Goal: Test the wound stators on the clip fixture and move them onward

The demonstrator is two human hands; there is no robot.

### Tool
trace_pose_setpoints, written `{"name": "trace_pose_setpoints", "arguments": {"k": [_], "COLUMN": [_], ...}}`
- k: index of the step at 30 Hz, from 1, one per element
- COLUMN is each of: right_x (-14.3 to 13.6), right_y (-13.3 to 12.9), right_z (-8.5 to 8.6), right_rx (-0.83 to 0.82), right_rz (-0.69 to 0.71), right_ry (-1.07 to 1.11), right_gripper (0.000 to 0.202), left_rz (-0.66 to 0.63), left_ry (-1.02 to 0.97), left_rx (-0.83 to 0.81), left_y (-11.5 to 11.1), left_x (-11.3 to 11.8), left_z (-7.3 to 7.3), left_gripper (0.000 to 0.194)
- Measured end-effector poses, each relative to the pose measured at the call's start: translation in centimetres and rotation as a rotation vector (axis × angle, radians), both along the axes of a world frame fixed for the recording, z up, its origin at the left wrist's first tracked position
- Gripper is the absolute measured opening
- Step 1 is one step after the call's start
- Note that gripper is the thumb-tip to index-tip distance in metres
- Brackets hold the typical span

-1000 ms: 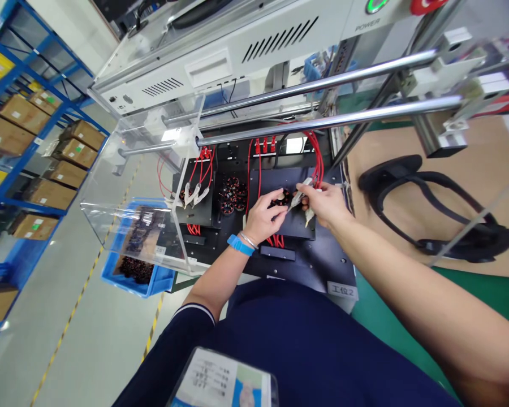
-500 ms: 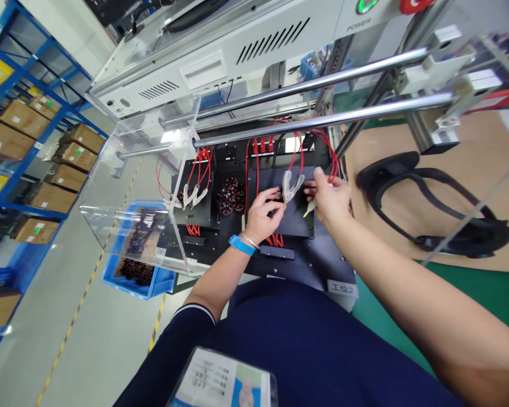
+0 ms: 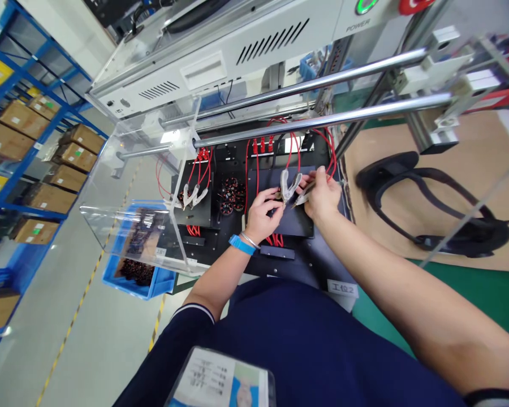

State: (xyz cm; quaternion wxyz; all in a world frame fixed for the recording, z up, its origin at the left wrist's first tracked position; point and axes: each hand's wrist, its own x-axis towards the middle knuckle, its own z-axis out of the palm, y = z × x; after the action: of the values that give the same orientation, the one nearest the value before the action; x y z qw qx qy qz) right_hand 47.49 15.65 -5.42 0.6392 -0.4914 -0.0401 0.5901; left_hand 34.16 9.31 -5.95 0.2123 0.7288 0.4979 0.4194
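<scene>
Shifted nearer your left hand [image 3: 263, 216] since the earlier frame: your right hand [image 3: 323, 198], its grip closed on 1 pale clip [image 3: 302, 198] above the black plate [image 3: 294, 227]. Your left grip curls beside 2 other clips [image 3: 285, 193]; its hold is hidden, cannot tell.

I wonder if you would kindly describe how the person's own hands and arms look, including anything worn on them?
Both the left hand and right hand are ungloved. The left wrist wears a bright blue band and a thin silver bracelet. The left sleeve is short, navy, with white edging.
</scene>
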Motion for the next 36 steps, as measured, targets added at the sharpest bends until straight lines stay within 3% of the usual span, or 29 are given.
{"name": "trace_pose_setpoints", "arguments": {"k": [11,18,20,22,24,26,27,29,31,34,36], "right_x": [-0.4,-0.5,-0.4,-0.2,0.1,0.7,1.0,1.7,2.1,2.1,1.7], "right_y": [0.1,0.0,0.1,0.3,0.2,-0.5,-1.0,-2.4,-3.8,-5.1,-5.2], "right_z": [-0.1,0.2,-0.2,-0.9,-1.8,-2.4,-2.4,-1.9,-0.8,0.6,0.9], "right_rx": [0.0,-0.013,-0.011,-0.003,0.015,0.047,0.076,0.193,0.436,0.907,1.085], "right_rz": [-0.012,-0.005,0.005,0.014,0.018,0.01,0.002,0.021,0.152,0.498,0.627], "right_ry": [-0.064,-0.086,-0.103,-0.144,-0.211,-0.363,-0.499,-0.864,-1.225,-1.576,-1.725], "right_gripper": [0.035,0.032,0.032,0.036,0.041,0.046,0.049,0.055,0.048,0.022,0.021], "left_rz": [0.001,-0.004,0.006,0.126,0.382,0.618,0.675,0.658,0.548,0.466,0.463], "left_ry": [-0.007,0.045,0.075,0.098,0.088,0.048,0.021,-0.042,-0.11,-0.059,0.118], "left_rx": [-0.023,0.029,0.074,0.106,0.08,-0.088,-0.233,-0.536,-0.696,-0.623,-0.568], "left_y": [0.0,-0.4,-1.1,-2.0,-3.2,-4.3,-4.8,-5.7,-6.1,-5.6,-4.7], "left_x": [-0.1,0.1,-0.5,-1.7,-3.5,-5.3,-6.0,-6.7,-6.6,-5.7,-5.2], "left_z": [0.0,0.6,0.9,1.0,0.6,-0.3,-0.9,-2.1,-2.9,-2.4,-0.9], "left_gripper": [0.021,0.009,0.019,0.037,0.049,0.062,0.068,0.066,0.053,0.046,0.04]}}
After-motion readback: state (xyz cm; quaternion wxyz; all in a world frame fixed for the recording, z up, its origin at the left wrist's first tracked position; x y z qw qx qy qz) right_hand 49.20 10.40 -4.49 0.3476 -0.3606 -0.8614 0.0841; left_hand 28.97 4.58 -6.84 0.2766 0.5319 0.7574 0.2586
